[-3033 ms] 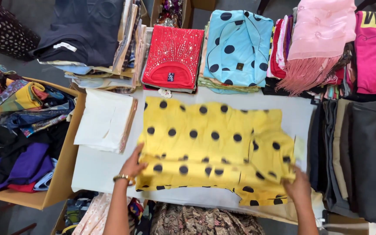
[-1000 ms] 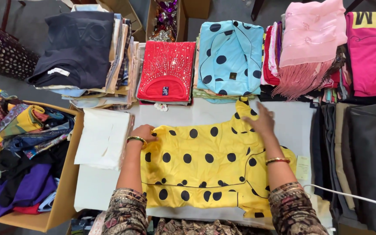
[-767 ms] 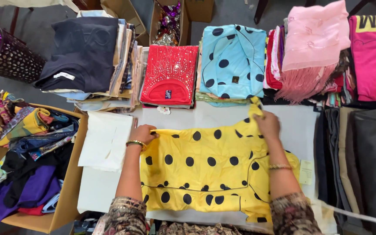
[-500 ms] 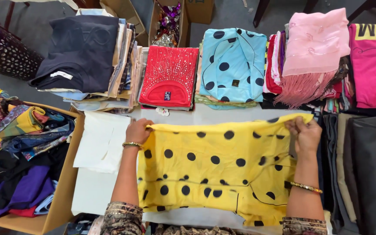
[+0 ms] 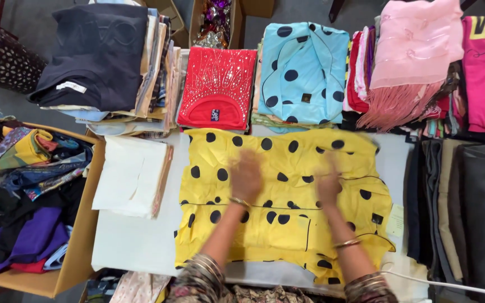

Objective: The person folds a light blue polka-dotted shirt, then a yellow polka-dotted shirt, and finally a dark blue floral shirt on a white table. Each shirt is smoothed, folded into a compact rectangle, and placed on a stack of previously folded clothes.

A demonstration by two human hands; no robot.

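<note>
Both hands flat, fingers spread, gripping nothing: left hand (image 5: 246, 175) and right hand (image 5: 328, 184) press on the yellow polka-dot garment (image 5: 287, 202), motion-blurred. Garment lies spread mid-table (image 5: 136, 247), toward near edge. Step looks like smoothing. White folded cloth (image 5: 133, 177) at left; blue dotted top (image 5: 301, 70) at far edge.

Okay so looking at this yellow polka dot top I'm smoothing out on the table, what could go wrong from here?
The yellow polka dot top has its near hem at the table edge, so it might slide off. Its far edge touches the red sequinned top and blue dotted top; wide sweeps by the left hand or right hand could disturb those stacks.
</note>
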